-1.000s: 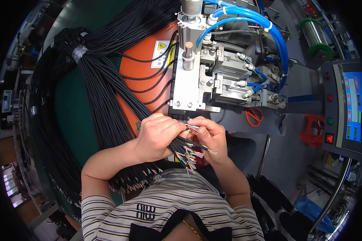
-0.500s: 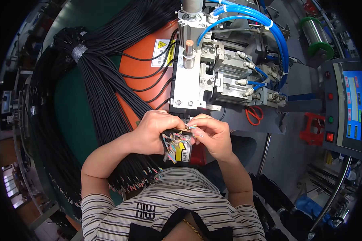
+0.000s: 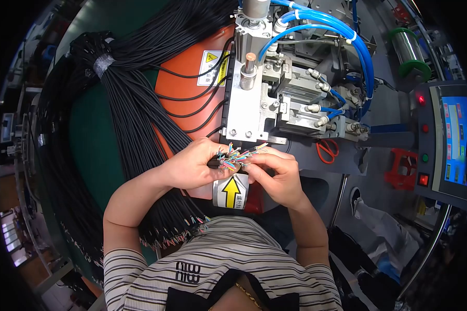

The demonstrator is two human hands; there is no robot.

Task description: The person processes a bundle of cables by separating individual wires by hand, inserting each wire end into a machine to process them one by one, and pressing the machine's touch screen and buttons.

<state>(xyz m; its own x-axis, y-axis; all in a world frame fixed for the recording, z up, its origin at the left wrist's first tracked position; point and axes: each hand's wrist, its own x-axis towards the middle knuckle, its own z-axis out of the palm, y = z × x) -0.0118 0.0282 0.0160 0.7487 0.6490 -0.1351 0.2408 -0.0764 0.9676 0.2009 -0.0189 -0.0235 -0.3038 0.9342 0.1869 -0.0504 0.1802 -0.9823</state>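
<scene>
My left hand is closed around a bunch of black cables, in front of the machine's white metal plate. The cables' stripped coloured wire ends fan out above the fist in pink, green, blue, yellow and white. At the right side of the bunch, my right hand has thumb and index finger pinched at some of the wire ends. Which single wire it grips is too small to make out. Just below both hands is a white label with a yellow arrow.
A large tied bundle of black cables lies on the left, over an orange surface. Pneumatic cylinders with blue hoses stand ahead. Red-handled scissors, a control panel and another person's shoe are at right.
The coloured wire ends have swung up from hanging toward my body, uncovering the arrow label. A red lamp on the panel is now lit. Another person's leg has appeared at the right.
</scene>
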